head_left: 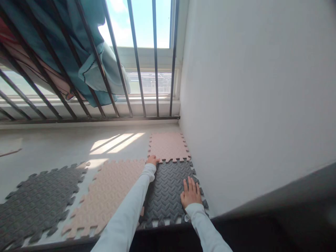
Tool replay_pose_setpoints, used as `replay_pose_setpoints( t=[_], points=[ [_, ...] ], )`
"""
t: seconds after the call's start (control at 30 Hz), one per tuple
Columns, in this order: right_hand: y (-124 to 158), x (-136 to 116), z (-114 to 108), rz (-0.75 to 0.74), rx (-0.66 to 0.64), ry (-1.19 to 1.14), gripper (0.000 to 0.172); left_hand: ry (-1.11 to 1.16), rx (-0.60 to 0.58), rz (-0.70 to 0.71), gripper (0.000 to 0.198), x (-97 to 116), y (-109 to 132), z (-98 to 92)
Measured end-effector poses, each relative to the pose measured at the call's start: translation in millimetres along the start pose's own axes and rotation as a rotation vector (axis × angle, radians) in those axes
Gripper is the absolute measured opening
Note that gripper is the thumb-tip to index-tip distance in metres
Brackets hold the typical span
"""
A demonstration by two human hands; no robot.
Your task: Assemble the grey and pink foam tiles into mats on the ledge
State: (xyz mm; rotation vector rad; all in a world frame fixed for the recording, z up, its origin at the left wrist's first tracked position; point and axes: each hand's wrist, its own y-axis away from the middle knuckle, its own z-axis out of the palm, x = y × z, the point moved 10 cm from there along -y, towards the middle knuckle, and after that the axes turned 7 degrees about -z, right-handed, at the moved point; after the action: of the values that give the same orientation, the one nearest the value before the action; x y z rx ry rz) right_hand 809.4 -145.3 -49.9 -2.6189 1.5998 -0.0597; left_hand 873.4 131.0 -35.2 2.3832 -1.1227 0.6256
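My right hand (191, 192) lies flat on a dark grey foam puzzle mat (165, 189), fingers spread, near the mat's right edge. My left hand (152, 160) rests at the mat's far left corner, where it meets two pale pink foam mats. One pink mat (168, 147) lies beyond the grey mat against the wall, its interlocking teeth along the seam. The other pink mat (106, 197) lies to the left, partly behind my left sleeve. Another grey mat (39, 206) lies further left, apart from the pink one. My left hand holds nothing visible.
A white wall (249, 98) runs along the right side of the mats. Ahead stand black metal window bars (136, 59) with teal cloth (97, 66) hanging on them. Sunlight falls across the grey concrete floor (57, 148). A dark ledge (262, 227) crosses the bottom right.
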Motion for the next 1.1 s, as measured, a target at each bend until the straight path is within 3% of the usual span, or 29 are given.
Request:
replay_pose_setpoints(
  t=[0.23, 0.37, 0.5, 0.87, 1.1],
  points=[
    [0.1, 0.8, 1.7, 0.001, 0.018, 0.015, 0.055, -0.092, 0.007, -0.019, 0.014, -2.0, -13.4, -2.1],
    [-0.1, -0.5, 0.0, 0.000, -0.003, 0.003, 0.056, -0.162, -0.020, 0.055, 0.015, 2.3, -18.7, -4.2],
    [0.3, -1.5, -4.5, 0.006, -0.033, -0.029, 0.056, -0.237, -0.045, 0.133, 0.028, 4.2, -21.8, -3.0],
    [1.1, -2.8, -11.2, -0.015, -0.051, -0.039, 0.057, -0.421, 0.097, 0.235, 0.037, 12.3, 5.8, 5.0],
    [0.6, -2.4, -8.9, 0.011, -0.064, -0.050, 0.056, -0.478, 0.098, 0.226, 0.034, 11.5, 1.9, 6.9]
  ],
)
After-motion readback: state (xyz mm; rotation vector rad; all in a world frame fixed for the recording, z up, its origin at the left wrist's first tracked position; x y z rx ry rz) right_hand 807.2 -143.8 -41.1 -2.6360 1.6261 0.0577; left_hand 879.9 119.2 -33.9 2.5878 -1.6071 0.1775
